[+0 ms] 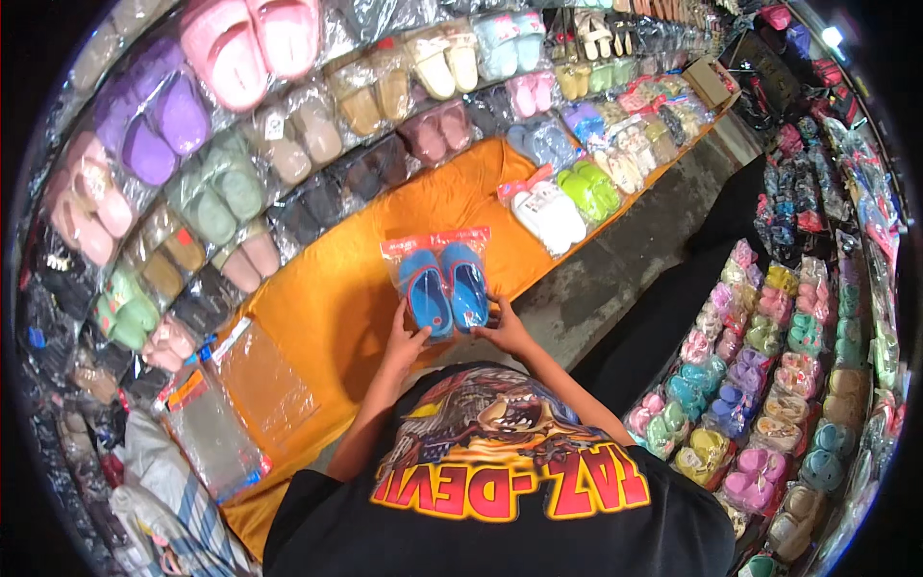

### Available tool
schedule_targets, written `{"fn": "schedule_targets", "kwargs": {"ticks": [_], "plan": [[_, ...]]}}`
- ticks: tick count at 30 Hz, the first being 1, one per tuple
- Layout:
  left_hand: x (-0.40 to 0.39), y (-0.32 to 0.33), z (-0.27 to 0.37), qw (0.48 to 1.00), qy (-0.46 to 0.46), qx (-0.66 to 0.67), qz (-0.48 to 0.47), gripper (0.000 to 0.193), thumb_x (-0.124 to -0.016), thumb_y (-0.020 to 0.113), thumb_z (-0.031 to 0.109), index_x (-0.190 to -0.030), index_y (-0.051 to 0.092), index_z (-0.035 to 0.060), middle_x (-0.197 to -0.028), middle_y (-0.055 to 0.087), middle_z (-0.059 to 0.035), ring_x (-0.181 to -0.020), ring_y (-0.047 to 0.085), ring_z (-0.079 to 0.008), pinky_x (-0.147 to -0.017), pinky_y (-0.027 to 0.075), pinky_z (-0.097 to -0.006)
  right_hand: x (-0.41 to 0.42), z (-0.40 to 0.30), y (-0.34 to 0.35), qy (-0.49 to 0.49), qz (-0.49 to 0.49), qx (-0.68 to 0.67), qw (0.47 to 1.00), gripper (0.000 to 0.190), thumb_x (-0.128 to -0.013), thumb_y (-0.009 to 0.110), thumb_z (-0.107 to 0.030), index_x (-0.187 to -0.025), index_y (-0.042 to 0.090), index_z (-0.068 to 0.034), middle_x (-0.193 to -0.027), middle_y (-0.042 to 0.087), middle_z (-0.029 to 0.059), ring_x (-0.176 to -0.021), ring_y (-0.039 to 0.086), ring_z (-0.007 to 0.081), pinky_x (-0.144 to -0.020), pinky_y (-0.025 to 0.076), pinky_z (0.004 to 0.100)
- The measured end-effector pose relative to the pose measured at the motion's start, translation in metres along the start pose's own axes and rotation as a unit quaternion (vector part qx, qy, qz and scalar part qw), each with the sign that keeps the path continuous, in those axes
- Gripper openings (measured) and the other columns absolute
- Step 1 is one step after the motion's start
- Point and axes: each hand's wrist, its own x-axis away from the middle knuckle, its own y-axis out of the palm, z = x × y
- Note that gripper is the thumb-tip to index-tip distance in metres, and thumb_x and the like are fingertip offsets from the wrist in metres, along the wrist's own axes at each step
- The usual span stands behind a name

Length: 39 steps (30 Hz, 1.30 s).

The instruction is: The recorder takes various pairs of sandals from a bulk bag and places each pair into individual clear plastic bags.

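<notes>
A pair of blue clogs (448, 292) with red trim lies side by side inside a clear plastic bag with a red printed header (435, 242). My left hand (409, 333) grips the bag's lower left edge, its thumb near the heel of one clog. At the lower right, my right hand (500, 328) holds the bag by the other heel. The package is in front of my chest, over the near edge of an orange cloth (332, 288). Its toes point away from me.
Bagged slippers (231, 50) in several rows cover the display beyond the cloth. White clogs (549, 215) and green clogs (588, 191) lie to the right. Flat clear bags (263, 386) rest at the left, near a striped sack (169, 483). More bagged footwear (757, 404) lines the right side.
</notes>
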Motion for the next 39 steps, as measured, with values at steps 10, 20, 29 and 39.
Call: {"fn": "schedule_targets", "kwargs": {"ticks": [10,20,29,39], "plan": [[-0.104,0.061,0.037,0.998,-0.016,-0.051,-0.012,0.092,-0.099,0.072,0.006,-0.166,0.015,0.0342,-0.142,0.058,-0.0192,-0.116,0.066,-0.0276,-0.086,0.059,-0.0483,-0.076,-0.034,-0.084,0.058,0.017,0.039,0.997,0.084,-0.089,0.083,-0.016,-0.152,0.029,-0.003,-0.134,0.062,0.0261,-0.119,0.065,0.0313,-0.096,0.057,0.0416],[-0.237,0.211,0.039,0.997,0.045,-0.019,0.065,0.092,-0.097,0.071,0.004,-0.166,0.017,0.0311,-0.152,0.049,-0.0158,-0.118,0.065,-0.0288,-0.084,0.062,-0.0431,-0.220,-0.040,-0.268,0.000,-0.059,0.094,0.994,0.084,-0.087,0.085,-0.018,-0.150,0.033,0.001,-0.127,0.064,0.0280,-0.117,0.067,0.0331,-0.094,0.058,0.0408],[-0.304,0.345,0.070,0.990,-0.045,0.035,0.129,0.090,-0.097,0.069,0.002,-0.167,0.017,0.0249,-0.161,0.040,-0.0143,-0.127,0.060,-0.0309,-0.085,0.062,-0.0443,-0.301,-0.085,-0.409,0.069,-0.130,0.220,0.964,0.082,-0.088,0.083,-0.019,-0.151,0.034,-0.001,-0.111,0.071,0.0217,-0.095,0.069,0.0235,-0.082,0.056,0.0357],[-0.375,0.363,0.060,0.979,-0.050,-0.012,0.197,0.095,-0.098,0.070,0.008,-0.168,0.010,0.0266,-0.129,0.063,-0.0181,-0.095,0.070,-0.0239,-0.078,0.060,-0.0370,-0.399,-0.037,-0.429,0.035,-0.181,0.240,0.953,0.085,-0.085,0.084,-0.019,-0.150,0.034,0.002,-0.125,0.064,0.0277,-0.110,0.067,0.0307,-0.092,0.055,0.0401]]}}
